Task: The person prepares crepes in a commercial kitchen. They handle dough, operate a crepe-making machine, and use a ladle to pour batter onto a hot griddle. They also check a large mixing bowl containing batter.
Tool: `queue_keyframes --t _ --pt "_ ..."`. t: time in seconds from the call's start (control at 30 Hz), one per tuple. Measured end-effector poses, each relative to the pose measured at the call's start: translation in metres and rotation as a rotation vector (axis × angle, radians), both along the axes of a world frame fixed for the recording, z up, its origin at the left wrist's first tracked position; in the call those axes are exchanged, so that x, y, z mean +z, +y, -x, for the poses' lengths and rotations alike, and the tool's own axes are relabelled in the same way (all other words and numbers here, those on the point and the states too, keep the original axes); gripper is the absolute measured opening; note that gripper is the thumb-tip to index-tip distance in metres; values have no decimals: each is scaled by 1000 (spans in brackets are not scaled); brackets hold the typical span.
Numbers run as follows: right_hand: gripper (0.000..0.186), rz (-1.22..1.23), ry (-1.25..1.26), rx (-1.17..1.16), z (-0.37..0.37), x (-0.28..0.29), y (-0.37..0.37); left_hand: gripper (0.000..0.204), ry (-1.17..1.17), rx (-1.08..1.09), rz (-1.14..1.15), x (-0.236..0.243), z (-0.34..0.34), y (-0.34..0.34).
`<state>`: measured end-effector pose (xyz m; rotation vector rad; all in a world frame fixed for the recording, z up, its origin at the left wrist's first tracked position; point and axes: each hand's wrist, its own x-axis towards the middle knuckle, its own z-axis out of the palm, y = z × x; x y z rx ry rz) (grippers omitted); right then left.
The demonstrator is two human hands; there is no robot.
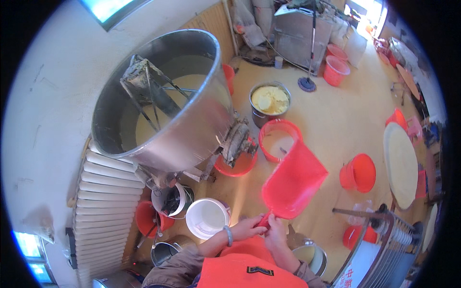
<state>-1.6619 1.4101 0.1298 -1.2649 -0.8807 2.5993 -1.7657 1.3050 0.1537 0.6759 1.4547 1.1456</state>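
Observation:
A large red plastic scoop [294, 185] is held up in front of me, its wide blade pointing away and to the right. The fingers of my right hand [275, 234] are wrapped round its short handle. My left hand [247, 228], with a bracelet at the wrist, is closed at the same handle from the other side. Past the blade stands a red bucket [300, 128] with pale contents. Just behind it, a steel pot [259, 117] is heaped with a pale yellow mass [270, 100]. The scoop's blade looks bare inside.
A big tilted steel mixing drum [187, 137] with a frame-like paddle [151, 91] rises at left, above a white radiator [105, 192]. A white bucket [208, 218] stands near my left arm. At right are a red bucket [357, 173], a round board [401, 165] and a metal-framed rack [379, 240].

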Motion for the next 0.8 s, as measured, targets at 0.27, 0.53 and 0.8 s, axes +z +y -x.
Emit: queue_keyframes --t 0.27,0.53,0.8 --pt "20 -665 7 103 49 109 157 25 959 675 -213 114 123 -42" --pt "17 -1618 -73 655 255 307 220 14 1454 1594 -53 157 251 -137" --pt "23 -2686 618 1097 488 330 113 12 1384 1688 126 139 294 -144"
